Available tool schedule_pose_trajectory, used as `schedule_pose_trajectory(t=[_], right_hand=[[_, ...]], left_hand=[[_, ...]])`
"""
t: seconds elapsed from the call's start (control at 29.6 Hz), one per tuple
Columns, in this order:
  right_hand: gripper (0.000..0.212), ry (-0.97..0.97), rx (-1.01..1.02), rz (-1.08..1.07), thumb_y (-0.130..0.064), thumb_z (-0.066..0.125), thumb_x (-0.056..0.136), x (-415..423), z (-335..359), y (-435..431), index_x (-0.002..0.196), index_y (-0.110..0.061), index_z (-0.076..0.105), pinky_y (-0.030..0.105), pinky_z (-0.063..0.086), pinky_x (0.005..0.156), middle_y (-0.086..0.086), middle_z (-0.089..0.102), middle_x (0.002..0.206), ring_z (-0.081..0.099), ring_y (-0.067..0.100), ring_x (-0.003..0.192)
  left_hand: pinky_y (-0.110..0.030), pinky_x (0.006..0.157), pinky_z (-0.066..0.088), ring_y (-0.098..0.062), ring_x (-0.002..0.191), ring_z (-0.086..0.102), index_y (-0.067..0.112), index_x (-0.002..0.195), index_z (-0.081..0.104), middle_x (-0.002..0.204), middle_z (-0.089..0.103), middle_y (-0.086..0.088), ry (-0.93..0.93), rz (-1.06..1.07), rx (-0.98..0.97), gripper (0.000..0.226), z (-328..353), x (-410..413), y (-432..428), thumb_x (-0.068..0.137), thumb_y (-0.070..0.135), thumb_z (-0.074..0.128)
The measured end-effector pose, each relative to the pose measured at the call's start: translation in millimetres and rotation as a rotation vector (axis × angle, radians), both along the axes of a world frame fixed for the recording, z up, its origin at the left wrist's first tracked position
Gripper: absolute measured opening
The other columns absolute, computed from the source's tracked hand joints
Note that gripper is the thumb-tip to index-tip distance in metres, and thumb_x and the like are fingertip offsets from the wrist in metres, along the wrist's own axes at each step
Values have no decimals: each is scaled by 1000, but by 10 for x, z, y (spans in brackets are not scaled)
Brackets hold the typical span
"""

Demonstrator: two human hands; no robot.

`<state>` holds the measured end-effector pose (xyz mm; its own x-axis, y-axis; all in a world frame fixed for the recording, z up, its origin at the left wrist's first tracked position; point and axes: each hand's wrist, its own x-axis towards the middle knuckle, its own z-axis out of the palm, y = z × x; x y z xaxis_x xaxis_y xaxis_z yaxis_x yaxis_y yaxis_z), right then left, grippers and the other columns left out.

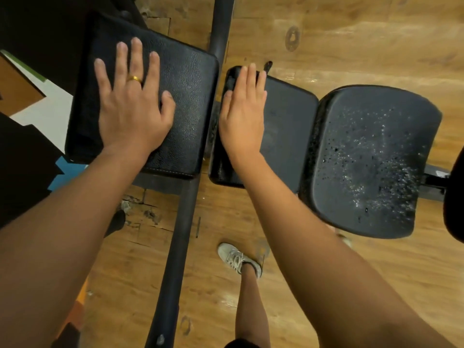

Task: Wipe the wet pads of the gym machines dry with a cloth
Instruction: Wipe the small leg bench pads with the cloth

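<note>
1. At three o'clock sits the wet seat pad [371, 159], well apart from both hands and speckled with droplets, thickest on its right half. Its long axis runs near twelve-to-six, leaning a little toward one and seven, face up.
2. Left hand [130, 101] lies flat at ten o'clock on the left pad [185, 96], fingers spread and straight, gripping nothing I can make out.
3. Right hand [242, 114] rests flat near centre on the left edge of the middle pad [288, 126], fingers straight and together, pointing to twelve, holding nothing.
4. No cloth shows plainly. A darker, smoother patch under the left hand may be one, but I cannot tell.
5. Likely trouble: a bare palm dragged across would only smear the water, not lift it.
6. Droplets near the pad's rim would probably be pushed off onto the wooden floor [351, 46], leaving a slick spot close to the shoe [236, 257] at six o'clock.
7. Wiping crosswise risks missing the pad's curved edges, so strokes along the long axis seem safer.
</note>
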<state>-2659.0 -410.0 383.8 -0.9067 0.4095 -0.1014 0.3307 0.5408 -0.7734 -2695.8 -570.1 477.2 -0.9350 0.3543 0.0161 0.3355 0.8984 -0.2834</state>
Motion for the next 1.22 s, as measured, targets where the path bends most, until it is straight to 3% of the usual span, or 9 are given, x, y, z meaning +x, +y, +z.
schedule_pose_trajectory(t=[0.24, 0.54, 0.71, 0.84, 0.98, 1.22], right_hand=[[54, -29, 71, 146, -23, 33, 109, 1140, 44, -367, 159, -4, 24, 43, 8, 127, 12, 15, 168, 4, 30, 157], [53, 18, -20, 17, -20, 32, 108, -25, -28, 27, 157, -1, 26, 44, 7, 126, 15, 19, 167, 7, 33, 156], [54, -6, 63, 34, -21, 35, 108, 436, 17, -255, 157, -2, 27, 47, 14, 126, 15, 22, 166, 11, 34, 155], [54, -40, 38, 169, -24, 34, 109, 909, 91, -341, 159, -5, 23, 46, 11, 127, 12, 16, 168, 4, 31, 156], [55, -60, 45, 162, -24, 33, 109, 931, 99, -283, 159, -4, 23, 46, 9, 127, 12, 15, 168, 4, 31, 156], [54, 26, 33, 160, -25, 32, 110, 815, 21, -166, 159, -5, 21, 42, 3, 127, 12, 14, 169, 1, 29, 157]], left_hand=[[-62, 122, 8, -35, 155, 10, 10, 159, 22, 167, 14, -19, 0, 4, 4, 63, 11, -24, 9, 102, 36, 32], [-62, 123, 8, -35, 155, 10, 11, 159, 23, 167, 14, -18, 9, -9, 8, 63, 10, -33, -13, 103, 37, 30], [-64, 121, 8, -37, 154, 9, 8, 159, 21, 167, 13, -20, -7, 1, -31, 64, -2, -25, -10, 103, 36, 30], [-69, 119, 6, -41, 154, 1, 3, 159, 14, 166, 4, -24, -73, 72, -89, 70, 31, 3, 114, 103, 40, 33], [-70, 118, 3, -42, 154, -6, -1, 159, 7, 166, -4, -26, -121, 175, -69, 80, 7, 68, 307, 100, 48, 33], [-70, 119, 3, -35, 155, -3, 13, 161, 10, 168, 1, -18, -31, 82, -61, 70, -97, 135, 293, 103, 50, 25]])
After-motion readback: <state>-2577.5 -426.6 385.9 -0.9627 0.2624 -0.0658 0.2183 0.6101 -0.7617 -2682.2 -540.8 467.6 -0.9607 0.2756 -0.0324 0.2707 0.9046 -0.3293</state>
